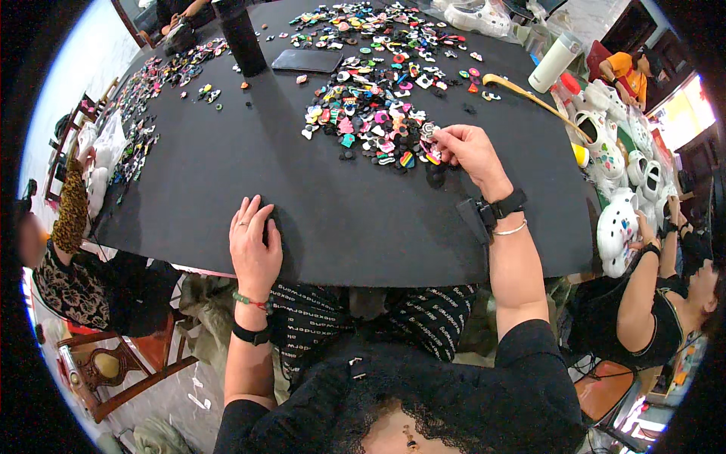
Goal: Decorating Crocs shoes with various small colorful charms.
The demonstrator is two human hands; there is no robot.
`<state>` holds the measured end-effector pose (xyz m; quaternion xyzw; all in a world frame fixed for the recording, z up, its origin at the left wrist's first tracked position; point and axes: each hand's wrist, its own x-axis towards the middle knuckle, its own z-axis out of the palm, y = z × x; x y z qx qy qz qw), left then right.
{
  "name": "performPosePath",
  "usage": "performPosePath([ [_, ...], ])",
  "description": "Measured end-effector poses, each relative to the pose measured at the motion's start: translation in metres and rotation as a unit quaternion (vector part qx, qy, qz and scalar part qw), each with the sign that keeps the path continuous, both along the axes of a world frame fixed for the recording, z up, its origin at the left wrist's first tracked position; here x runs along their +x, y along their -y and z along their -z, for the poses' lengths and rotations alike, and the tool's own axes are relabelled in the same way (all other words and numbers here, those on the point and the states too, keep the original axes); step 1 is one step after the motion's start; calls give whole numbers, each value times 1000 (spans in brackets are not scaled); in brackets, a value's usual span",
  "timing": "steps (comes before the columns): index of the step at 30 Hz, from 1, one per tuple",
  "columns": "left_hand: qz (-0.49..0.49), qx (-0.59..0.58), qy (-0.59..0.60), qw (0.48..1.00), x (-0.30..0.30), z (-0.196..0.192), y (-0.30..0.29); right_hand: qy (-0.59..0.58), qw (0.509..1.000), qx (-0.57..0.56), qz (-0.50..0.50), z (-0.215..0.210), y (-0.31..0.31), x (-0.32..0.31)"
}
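— Pinched between thumb and fingertips of the right hand (467, 148) is one small round charm (429, 130), lifted just off the near edge of the heap of colourful charms (370, 125). Holding it up at the rim of the pile likely lets the person look it over apart from the rest.

— And the other hand?

— Left hand (255, 240) lies flat on the black table (333, 219), fingers spread, holding nothing, well apart from the heap. It looks like a brace while the right one picks.

— Anything packaged or labelled?

— No boxes that I can make out. A flat black wallet-like case (307, 60) lies beyond the heap, beside a tall dark cylinder (243, 38). At the far right edge stands a white tumbler (554, 62), with a tan curved stick (529, 97) lying near it. More charms are strung along the left rim in a loose band (144, 113), probably laid out for the seated person there.

— And to the right?

— White clogs (616, 159) are stacked off the table's right side; a co-worker's hand (649, 234) holds one dotted with charms (618, 231).
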<state>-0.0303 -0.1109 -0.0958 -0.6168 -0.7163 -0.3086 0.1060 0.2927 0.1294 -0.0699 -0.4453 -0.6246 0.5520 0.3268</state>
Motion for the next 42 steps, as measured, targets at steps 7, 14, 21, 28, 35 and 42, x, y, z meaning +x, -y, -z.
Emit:
performPosePath([
  [7, 2, 0, 1, 1000, 0, 0, 1, -14, 1000, 6, 2, 2, -1, 0],
  [14, -1, -7, 0, 1000, 0, 0, 0, -5, 1000, 6, 2, 1, 1, -1],
  [21, 0, -5, 2, 1000, 0, 0, 0, -18, 999, 18, 26, -3, 2, -4],
  [28, -3, -9, 4, 1000, 0, 0, 0, -126, 992, 1, 8, -9, 7, -6],
  [35, 2, -9, 11, 1000, 0, -2, 0, -100, 994, 25, -47, -14, 5, 2],
  [42, 0, -19, -6, 1000, 0, 0, 1, -7, 996, 82, -24, -14, 0, 9],
])
